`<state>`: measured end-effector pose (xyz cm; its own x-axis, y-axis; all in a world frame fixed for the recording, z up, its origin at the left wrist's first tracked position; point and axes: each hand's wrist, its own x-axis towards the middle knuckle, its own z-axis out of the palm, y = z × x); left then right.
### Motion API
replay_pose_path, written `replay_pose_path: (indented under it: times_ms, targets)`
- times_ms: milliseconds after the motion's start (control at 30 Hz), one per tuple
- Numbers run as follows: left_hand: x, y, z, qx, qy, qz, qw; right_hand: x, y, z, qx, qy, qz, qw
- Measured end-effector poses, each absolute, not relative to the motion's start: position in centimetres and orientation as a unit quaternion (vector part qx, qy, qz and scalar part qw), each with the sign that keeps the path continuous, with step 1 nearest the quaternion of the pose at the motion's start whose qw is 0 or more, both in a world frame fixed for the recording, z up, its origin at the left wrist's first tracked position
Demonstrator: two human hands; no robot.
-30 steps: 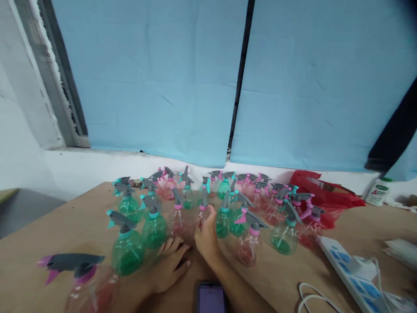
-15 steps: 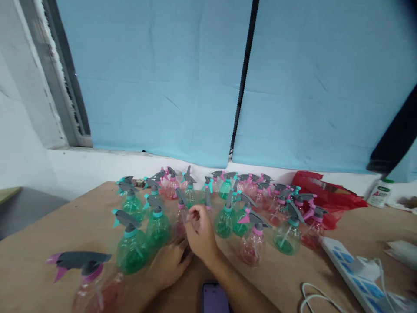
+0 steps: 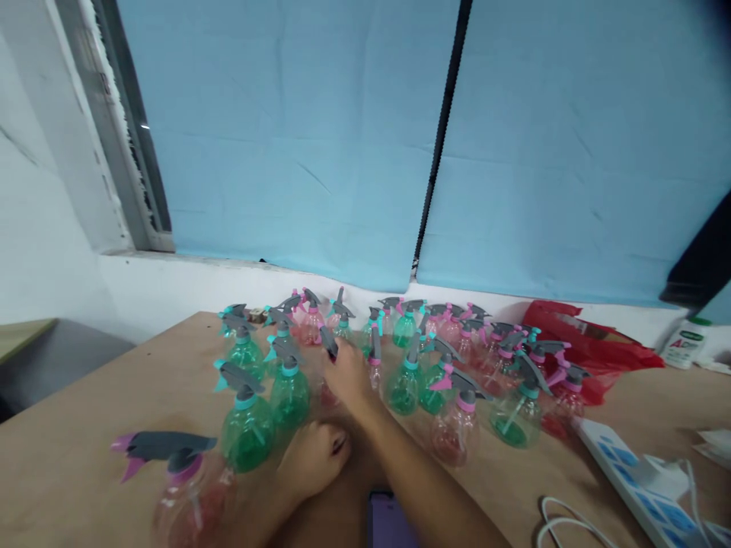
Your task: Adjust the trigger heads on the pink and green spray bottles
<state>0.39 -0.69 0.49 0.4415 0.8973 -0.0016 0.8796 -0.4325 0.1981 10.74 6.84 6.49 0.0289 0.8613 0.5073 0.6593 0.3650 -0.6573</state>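
The right hand (image 3: 349,374) has its fingers closed round the grey trigger head of a pink spray bottle (image 3: 327,340), which stands just beyond the left hand (image 3: 314,458). That left hand is curled low; whether it holds anything, I cannot tell. Left of it, a green spray bottle (image 3: 248,435) shows a pale dip tube inside, as does a clear-green spray bottle (image 3: 515,418) well right of both hands; any liquid level is unclear.

Pink spray bottle (image 3: 328,342) — grey-headed, upright, body mostly hidden.
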Motion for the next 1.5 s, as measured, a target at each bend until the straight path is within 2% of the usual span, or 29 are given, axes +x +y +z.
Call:
replay_pose_path:
  times_ms: [300, 400, 500, 800, 1000, 1400, 1500]
  targets:
    - [0.8, -1.5, 1.7, 0.848, 0.522, 0.006, 0.087, 14.2, 4.6, 8.8, -0.424, -0.725, 0.044, 0.542]
    - [0.7, -1.6, 2.1, 0.849, 0.522, 0.002, 0.084, 16.0, 3.4, 8.6, -0.351, -0.743, 0.021, 0.569]
    - [0.6, -1.5, 1.8, 0.849, 0.520, 0.006, 0.094, 17.7, 2.4, 7.5, -0.340, -0.724, -0.004, 0.600]
    - [0.6, -1.1, 1.2, 0.855, 0.510, 0.004, 0.090, 20.6, 2.1, 2.8, -0.369, -0.676, 0.122, 0.625]
    - [0.4, -0.8, 0.7, 0.868, 0.489, 0.015, 0.082, 20.9, 2.6, 1.4, -0.353, -0.670, 0.184, 0.627]
    - [0.5, -0.6, 0.9, 0.876, 0.474, 0.006, 0.093, 21.4, 3.0, 4.2, -0.241, -0.719, 0.389, 0.523]
    - [0.3, -0.3, 0.4, 0.873, 0.479, 0.005, 0.091, 21.8, 2.8, 4.6, -0.256, -0.696, 0.433, 0.512]
